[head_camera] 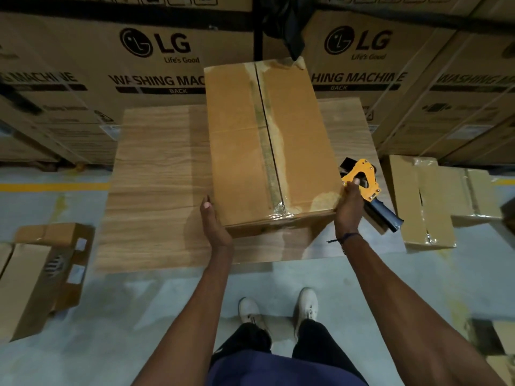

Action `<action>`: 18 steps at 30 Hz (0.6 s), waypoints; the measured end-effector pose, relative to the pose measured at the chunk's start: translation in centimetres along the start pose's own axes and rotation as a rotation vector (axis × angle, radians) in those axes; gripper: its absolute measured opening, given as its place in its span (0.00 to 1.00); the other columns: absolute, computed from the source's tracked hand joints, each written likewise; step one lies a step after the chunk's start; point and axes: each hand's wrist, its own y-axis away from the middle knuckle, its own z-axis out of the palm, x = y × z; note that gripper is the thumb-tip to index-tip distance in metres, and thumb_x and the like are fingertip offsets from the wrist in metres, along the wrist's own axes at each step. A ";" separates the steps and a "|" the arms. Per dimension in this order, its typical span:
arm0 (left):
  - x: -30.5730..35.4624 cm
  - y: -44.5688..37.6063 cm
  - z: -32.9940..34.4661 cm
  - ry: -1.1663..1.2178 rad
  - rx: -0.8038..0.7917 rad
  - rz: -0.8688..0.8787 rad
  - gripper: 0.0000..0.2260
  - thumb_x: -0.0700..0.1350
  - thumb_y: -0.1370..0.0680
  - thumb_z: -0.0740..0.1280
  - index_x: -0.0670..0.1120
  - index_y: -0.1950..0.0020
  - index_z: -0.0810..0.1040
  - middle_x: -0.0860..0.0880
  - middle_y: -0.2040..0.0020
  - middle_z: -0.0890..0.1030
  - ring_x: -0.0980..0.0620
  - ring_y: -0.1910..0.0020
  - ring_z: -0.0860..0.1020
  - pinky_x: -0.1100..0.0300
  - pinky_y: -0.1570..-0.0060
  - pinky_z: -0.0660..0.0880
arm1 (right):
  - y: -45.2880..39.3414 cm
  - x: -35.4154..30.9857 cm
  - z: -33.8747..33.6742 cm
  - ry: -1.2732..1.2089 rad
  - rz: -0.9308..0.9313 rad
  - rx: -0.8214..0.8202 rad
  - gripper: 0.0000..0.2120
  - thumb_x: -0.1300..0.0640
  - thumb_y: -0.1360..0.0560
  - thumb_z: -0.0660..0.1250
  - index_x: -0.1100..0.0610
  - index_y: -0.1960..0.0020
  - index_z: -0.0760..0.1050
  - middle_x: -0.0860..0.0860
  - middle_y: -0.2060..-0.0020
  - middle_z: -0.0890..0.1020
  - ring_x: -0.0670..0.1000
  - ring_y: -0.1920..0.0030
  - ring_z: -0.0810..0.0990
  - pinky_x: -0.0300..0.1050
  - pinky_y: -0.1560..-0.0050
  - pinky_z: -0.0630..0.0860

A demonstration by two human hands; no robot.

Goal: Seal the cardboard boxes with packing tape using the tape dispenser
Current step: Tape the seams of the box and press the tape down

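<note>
Behind the wood-grain surface [156, 168] we see stacked washing machine cartons [156, 65]. On the surface lies the cardboard box [250, 140], tape along its centre seam, flaps closed. Our left hand [213, 221] presses flat, fingers straight, against the box's near left side. Our right hand [348, 210] grips the yellow tape dispenser [367, 188] at the box's near right corner.

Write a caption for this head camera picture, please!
Left hand steadies a taped cardboard box; right hand grips the tape dispenser.
</note>
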 end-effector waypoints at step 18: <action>4.5 -0.6 -3.2 -1.792 -0.776 1.139 0.32 0.60 0.14 0.51 0.45 0.15 0.48 0.47 0.16 0.48 0.48 0.16 0.46 0.46 0.19 0.54 | -0.1 -2.4 -5.1 1.386 -1.095 -0.686 0.34 0.37 0.15 0.53 0.46 0.15 0.44 0.46 0.16 0.45 0.50 0.16 0.43 0.63 0.19 0.54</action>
